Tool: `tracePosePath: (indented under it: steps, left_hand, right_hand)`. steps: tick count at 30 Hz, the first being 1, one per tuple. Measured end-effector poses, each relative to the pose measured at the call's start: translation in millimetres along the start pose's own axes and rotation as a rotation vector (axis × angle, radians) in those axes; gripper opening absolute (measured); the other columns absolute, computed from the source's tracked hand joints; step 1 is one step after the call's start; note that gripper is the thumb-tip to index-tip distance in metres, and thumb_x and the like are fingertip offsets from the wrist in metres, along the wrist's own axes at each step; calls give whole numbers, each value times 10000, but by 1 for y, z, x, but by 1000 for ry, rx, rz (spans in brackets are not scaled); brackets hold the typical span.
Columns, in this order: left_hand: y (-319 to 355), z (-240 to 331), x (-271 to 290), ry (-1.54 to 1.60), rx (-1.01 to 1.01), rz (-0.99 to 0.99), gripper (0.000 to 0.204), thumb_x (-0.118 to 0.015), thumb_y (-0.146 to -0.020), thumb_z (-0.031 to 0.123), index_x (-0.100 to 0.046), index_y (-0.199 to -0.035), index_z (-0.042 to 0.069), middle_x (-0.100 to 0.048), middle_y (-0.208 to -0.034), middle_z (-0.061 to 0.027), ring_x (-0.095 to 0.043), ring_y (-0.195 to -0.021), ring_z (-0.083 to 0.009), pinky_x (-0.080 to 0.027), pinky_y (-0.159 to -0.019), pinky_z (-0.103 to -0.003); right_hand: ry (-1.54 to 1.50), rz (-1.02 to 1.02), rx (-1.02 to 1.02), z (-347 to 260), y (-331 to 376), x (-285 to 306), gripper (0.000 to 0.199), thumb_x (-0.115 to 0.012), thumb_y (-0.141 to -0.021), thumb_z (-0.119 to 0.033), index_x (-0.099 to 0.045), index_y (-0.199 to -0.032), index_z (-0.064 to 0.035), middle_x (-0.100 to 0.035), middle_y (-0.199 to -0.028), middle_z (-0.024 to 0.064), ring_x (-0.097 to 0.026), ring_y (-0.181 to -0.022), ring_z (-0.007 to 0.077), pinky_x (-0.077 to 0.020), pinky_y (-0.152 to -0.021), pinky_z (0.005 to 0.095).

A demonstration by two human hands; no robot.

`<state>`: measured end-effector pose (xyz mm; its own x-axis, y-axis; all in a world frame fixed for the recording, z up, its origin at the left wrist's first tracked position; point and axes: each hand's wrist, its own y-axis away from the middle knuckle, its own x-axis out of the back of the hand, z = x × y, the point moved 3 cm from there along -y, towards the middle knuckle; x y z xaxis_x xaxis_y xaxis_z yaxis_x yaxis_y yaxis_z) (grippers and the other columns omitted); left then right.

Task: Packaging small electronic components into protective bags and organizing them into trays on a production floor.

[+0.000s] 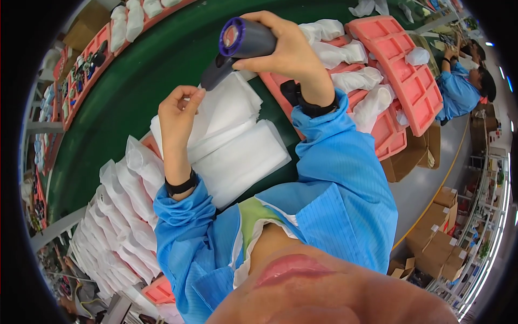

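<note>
My right hand [294, 51] is wrapped round the barrel of a dark grey hair dryer [258, 40] with a purple ring at its end. The dryer's handle slants down toward my left hand [177, 113], whose thumb and fingers are pinched together at the handle's tip. Whether anything else is between those fingers is hidden. Below the dryer lies a stack of thin white sleeves or sheets [243, 154] on the green work surface [129, 81]. Both wrists wear black bands.
Rows of white-wrapped items [116, 216] lie at the left. On the right, pink compartment trays [402, 70] hold more white-wrapped pieces [356, 81]. Another pink tray line [89, 70] runs along the far left. Cardboard boxes [437, 232] and a person in blue [458, 89] are farther right.
</note>
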<state>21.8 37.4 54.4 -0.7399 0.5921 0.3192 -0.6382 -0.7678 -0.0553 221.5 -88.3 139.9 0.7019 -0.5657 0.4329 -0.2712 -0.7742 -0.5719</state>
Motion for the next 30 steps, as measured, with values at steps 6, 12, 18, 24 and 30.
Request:
tracePosePath:
  steps: [6, 12, 18, 24, 30]
  left_hand:
    - [8, 2, 22, 248, 43, 81, 147, -667, -868, 155, -638, -906, 16, -607, -740, 0, -518, -585, -68, -379, -516, -208]
    - [11, 29, 0, 426, -144, 138, 140, -606, -915, 130, -612, -957, -3, -602, -792, -28, -542, -676, -79, -408, -585, -210]
    - [28, 32, 22, 715, -286, 105, 219, -549, -964, 174, -525, -1084, -8, -547, -1000, -67, -511, -936, -126, -406, -868, -273]
    - [22, 24, 28, 935, -312, 45, 286, -532, -974, 187, -497, -1164, -23, -546, -1092, -104, -518, -1035, -171, -400, -942, -327]
    - [54, 50, 7, 257, -450, 386, 145, -581, -913, 51, -577, -1028, -38, -604, -979, -94, -575, -897, -187, -474, -813, -298]
  right_hand:
    - [-300, -59, -74, -19, -8, -15, 445, -771, -698, -106, -553, -1074, -9, -612, -969, 43, -580, -880, 120, -458, -803, 260]
    - [-206, -42, 182, -4, 0, -15, 553, -833, -612, -120, -586, -1100, -41, -602, -1053, 84, -604, -986, 193, -485, -852, 298]
    - [-199, 14, 424, -9, 3, -72, 545, -756, -599, -120, -577, -1112, -68, -557, -1027, 104, -562, -957, 284, -485, -781, 360]
    - [-44, 15, 432, -22, 21, -81, 550, -759, -628, -82, -570, -1145, -90, -525, -1047, 93, -559, -964, 276, -506, -696, 363]
    - [13, 8, 400, -29, 24, -80, 628, -792, -629, -106, -549, -1208, -97, -521, -1050, 90, -562, -949, 279, -516, -637, 359]
